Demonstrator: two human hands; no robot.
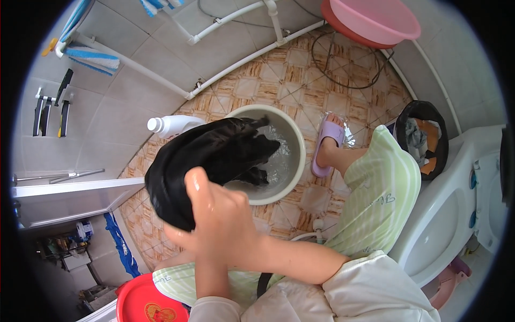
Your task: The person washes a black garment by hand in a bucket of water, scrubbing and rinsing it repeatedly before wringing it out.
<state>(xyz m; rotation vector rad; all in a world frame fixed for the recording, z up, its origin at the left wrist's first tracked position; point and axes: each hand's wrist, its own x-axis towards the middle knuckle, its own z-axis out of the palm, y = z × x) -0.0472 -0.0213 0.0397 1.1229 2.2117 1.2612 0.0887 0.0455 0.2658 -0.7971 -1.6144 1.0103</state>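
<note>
A wet black garment [201,151] hangs in a raised, bunched arch over a pale round basin [299,161]. Its lower end dips into the water [277,175] inside, which is splashed and rippled. My right hand [227,217] is clenched around the near end of the cloth, with wet, shiny fingers. Largely hidden beneath it, my left hand [179,238] grips the same end, and my forearms cross. Just behind the garment, a white plastic bottle [177,124] with a screw cap stands on the floor.
My foot in a purple slipper [328,141] is right of the basin. Farther right are a black waste bin [441,141] and a toilet [426,237]. A red lidded bucket [134,302] stands at lower left. Pink basins [378,20] sit above a hose [342,85].
</note>
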